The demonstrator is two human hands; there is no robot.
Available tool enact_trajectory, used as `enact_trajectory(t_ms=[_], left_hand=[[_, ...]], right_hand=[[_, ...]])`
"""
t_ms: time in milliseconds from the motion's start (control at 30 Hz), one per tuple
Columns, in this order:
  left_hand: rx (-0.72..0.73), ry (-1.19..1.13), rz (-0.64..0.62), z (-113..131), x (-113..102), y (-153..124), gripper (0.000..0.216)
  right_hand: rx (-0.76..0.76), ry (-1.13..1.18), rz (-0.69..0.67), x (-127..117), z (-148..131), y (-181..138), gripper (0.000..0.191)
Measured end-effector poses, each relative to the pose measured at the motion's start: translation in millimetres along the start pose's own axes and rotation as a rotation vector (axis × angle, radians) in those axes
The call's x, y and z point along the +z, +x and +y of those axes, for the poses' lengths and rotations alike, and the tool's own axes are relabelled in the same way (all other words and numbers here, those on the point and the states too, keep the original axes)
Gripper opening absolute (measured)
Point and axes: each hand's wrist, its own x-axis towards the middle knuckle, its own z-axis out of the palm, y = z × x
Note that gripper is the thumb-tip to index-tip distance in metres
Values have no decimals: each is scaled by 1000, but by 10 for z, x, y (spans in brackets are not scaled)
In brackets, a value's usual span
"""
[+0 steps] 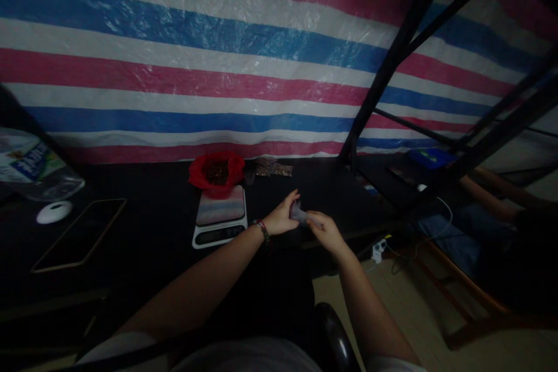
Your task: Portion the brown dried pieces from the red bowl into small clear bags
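Between my two hands is a small clear plastic bag [299,214] with something dark at its far end. My left hand [281,218] is curved round the bag's left side, thumb and fingers against it. On the other side, my right hand [323,229] pinches the bag's near end. A white kitchen scale [220,218] lies left of my hands. Behind its plate sits a red plastic bag [198,173] holding brown bits [217,172]. Small filled clear packets [281,170] rest at the back of the black table, beside a small clear cup [249,176].
To the left are a large clear bottle [30,168], a white mouse [54,212] and a phone or tablet [81,235]. A striped sheet [196,87] hangs behind the table. At right stand a dark frame post [383,70], a power strip [379,249] and another person's arm [488,197].
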Motion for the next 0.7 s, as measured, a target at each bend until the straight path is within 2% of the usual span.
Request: enact_trajectory(t_ms=[100,167,267,333,400,500,600,700], left_hand=[[42,-114,-99,96,-57,-12,89],[31,-124,-126,150,-84,-9,71],[-2,-72,-65,200,-86,3,39],[-10,-23,31,197,-62,7,30],[-12,55,121,157,-28,5,33],[-52,224,180,46,27,-8,46],[-120,407,140,-61,68,-16,49],[-147,536,78,-100,100,-14,47]], right_hand=[[4,56,-32,-65,-103,-24,28],[23,84,-40,-120,-158,-45,29],[50,92,24,-172,-187,-53,28],[54,67,91,-161,-161,-37,27],[46,15,137,-117,-109,-12,26],[15,-117,94,-36,-14,14,25],[-7,-233,24,7,63,7,20],[7,-268,22,8,110,-14,24]])
